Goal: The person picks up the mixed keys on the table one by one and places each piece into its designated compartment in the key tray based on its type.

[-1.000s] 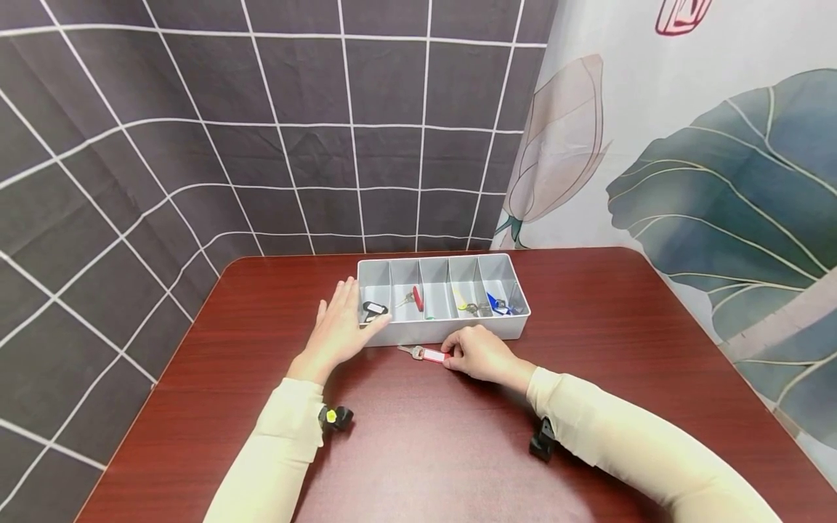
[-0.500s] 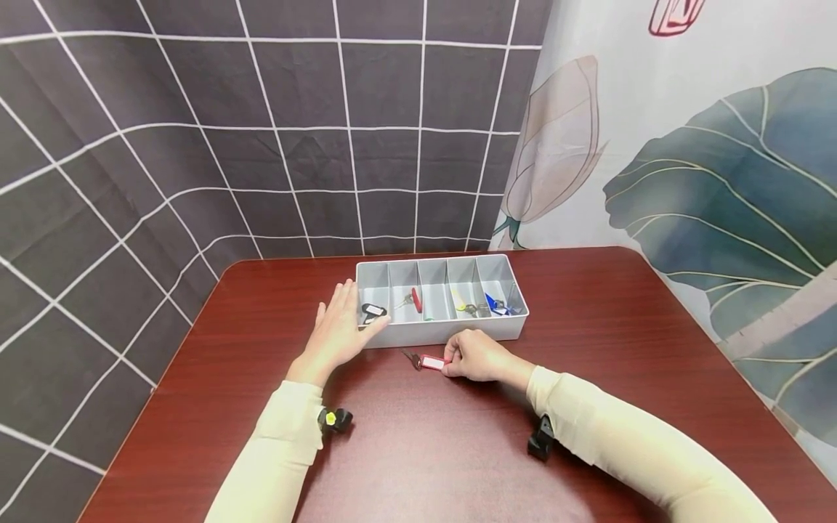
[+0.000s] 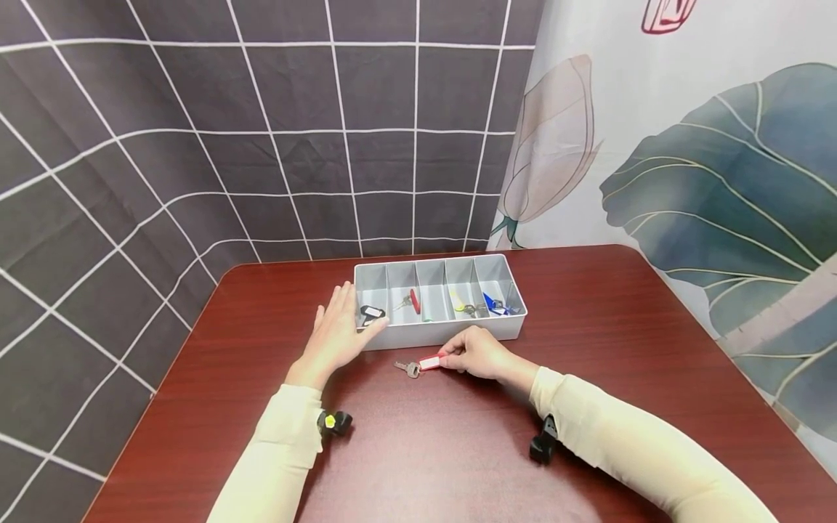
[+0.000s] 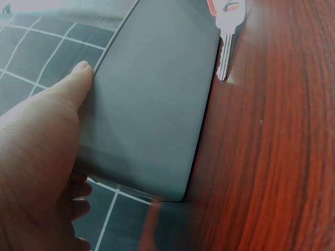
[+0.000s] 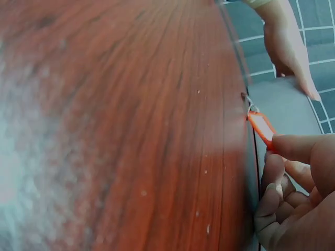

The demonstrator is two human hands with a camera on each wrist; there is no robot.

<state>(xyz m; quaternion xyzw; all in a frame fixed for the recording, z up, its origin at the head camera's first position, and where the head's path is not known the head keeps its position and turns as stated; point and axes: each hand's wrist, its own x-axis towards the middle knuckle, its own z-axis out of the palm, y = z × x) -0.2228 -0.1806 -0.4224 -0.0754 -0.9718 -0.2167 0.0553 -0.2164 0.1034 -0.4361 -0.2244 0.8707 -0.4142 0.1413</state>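
My right hand (image 3: 477, 354) pinches the end of a red key tag (image 3: 429, 362) with a white label, just in front of the grey compartment tray (image 3: 445, 333). From the tag a silver key (image 3: 412, 370) points left, over the table; the left wrist view shows this key (image 4: 230, 23) near the tray's front wall. My left hand (image 3: 332, 330) rests at the tray's left end, thumb on the front rim, fingers extended along the side. Inside the tray are black tags (image 3: 371, 314), a red-tagged key (image 3: 415, 301), a yellow-tagged key (image 3: 459, 301) and blue tags (image 3: 497, 305), in separate compartments.
The tray stands near the back of a red-brown wooden table (image 3: 418, 450). In the middle compartment only a bit of green (image 3: 428, 319) shows above the front rim. A dark grid-patterned curtain (image 3: 294, 160) hangs behind and to the left.
The right hand has drawn the red tag slightly left and towards the table's front. Its key has swung and turned, showing its flat side again. The left hand has stayed on the tray.
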